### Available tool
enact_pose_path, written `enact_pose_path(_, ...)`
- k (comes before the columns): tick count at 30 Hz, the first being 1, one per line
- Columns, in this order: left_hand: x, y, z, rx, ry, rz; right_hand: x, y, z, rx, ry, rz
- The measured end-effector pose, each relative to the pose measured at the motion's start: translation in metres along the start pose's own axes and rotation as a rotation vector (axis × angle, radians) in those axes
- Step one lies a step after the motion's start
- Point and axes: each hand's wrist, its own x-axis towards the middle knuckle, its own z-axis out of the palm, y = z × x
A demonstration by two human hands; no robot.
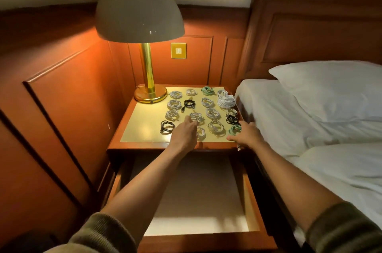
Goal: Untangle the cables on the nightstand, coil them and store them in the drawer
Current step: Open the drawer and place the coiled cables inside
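Observation:
Several coiled cables lie in rows on the nightstand (142,128): white ones, black ones and green ones. My left hand (185,131) reaches over the front row, its fingertips at a white coil (196,116); another white coil (201,133) lies partly under it. My right hand (246,133) hovers at the front right corner beside a green coil (235,128), fingers extended. A black coil (167,126) lies at the front left. Under my forearms the drawer (251,201) stands pulled out, with nothing visible on its pale bottom.
A brass lamp (149,91) with a dome shade stands at the nightstand's back left. A bed (310,128) with white sheets and a pillow runs along the right side. Wood panelling closes off the left and back, with a switch plate (178,50) on it.

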Motion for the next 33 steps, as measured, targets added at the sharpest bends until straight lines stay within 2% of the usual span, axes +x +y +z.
enact_pose_path(5, 0.018, -0.005, 0.027, 0.15, -0.156, -0.056, 0.019, 0.002, 0.016, -0.036, 0.06, -0.014)
enact_pose_path(9, 0.022, -0.008, 0.038, 0.116, -0.084, -0.037, 0.026, 0.003, 0.02, 0.0, 0.117, 0.006)
enact_pose_path(15, -0.004, -0.017, 0.015, 0.053, -0.114, 0.077, 0.0, -0.004, 0.005, 0.097, 0.139, -0.029)
enact_pose_path(19, -0.081, -0.053, -0.014, -0.011, -0.096, 0.251, -0.061, -0.016, 0.009, 0.269, 0.171, -0.201)
enact_pose_path(22, -0.148, -0.101, -0.016, 0.062, -0.275, 0.247, -0.113, -0.038, 0.039, 0.363, -0.027, -0.362)
enact_pose_path(28, -0.193, -0.169, 0.009, 0.379, -0.54, 0.248, -0.157, -0.098, 0.146, 0.049, -0.451, -0.59)
enact_pose_path(29, -0.195, -0.174, 0.018, 0.417, -0.557, 0.293, -0.159, -0.105, 0.159, -0.006, -0.493, -0.627)
enact_pose_path(31, -0.199, -0.184, 0.034, 0.513, -0.695, 0.338, -0.161, -0.115, 0.178, -0.072, -0.549, -0.672)
enact_pose_path(32, -0.201, -0.187, 0.042, 0.549, -0.778, 0.292, -0.162, -0.119, 0.185, -0.096, -0.565, -0.69)
enact_pose_path(33, -0.204, -0.191, 0.05, 0.561, -0.745, 0.234, -0.162, -0.121, 0.191, -0.121, -0.576, -0.703)
